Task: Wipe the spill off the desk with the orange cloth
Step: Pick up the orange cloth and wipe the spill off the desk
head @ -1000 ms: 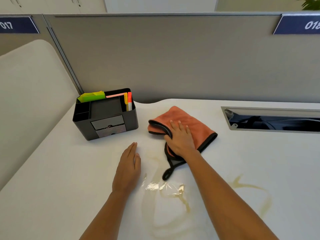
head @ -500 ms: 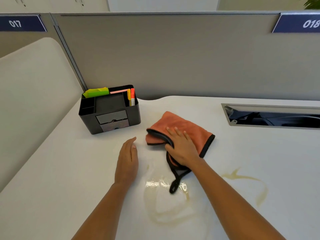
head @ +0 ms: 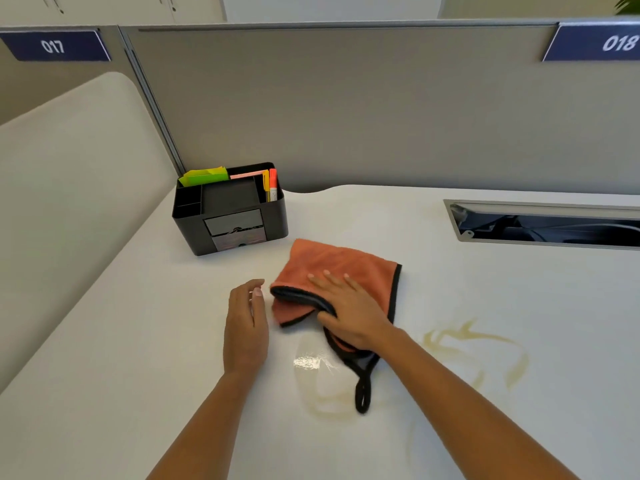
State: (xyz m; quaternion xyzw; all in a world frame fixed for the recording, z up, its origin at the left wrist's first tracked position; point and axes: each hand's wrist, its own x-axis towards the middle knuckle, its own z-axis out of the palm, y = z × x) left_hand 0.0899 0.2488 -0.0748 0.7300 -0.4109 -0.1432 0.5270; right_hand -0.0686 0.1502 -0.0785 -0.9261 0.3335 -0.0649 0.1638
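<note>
On the orange cloth (head: 332, 271) our right hand (head: 349, 313) lies flat, fingers spread and palm pressing down, so this grip pins the fabric without pinching it. Our left hand (head: 246, 327) rests just beside the cloth's left edge, open, flat and holding nothing. We see the cloth folded over on the white table (head: 104, 358), its dark trim curled under our palm and its black hanging loop (head: 362, 396) trailing into the nearer spill (head: 322, 386), a wet patch ringed in pale brown. A second spill streak (head: 481, 351) lies to the right, apart from the cloth. To do this step well, we judge that we should keep the palm broad and the pressure even, draw the cloth toward us across the wet patch, then sweep right over the streak, folding to a dry face if it smears. Behind the cloth stands a black organiser (head: 230, 216) holding green sticky notes (head: 204, 176), pink paper and an orange marker (head: 273, 185).
</note>
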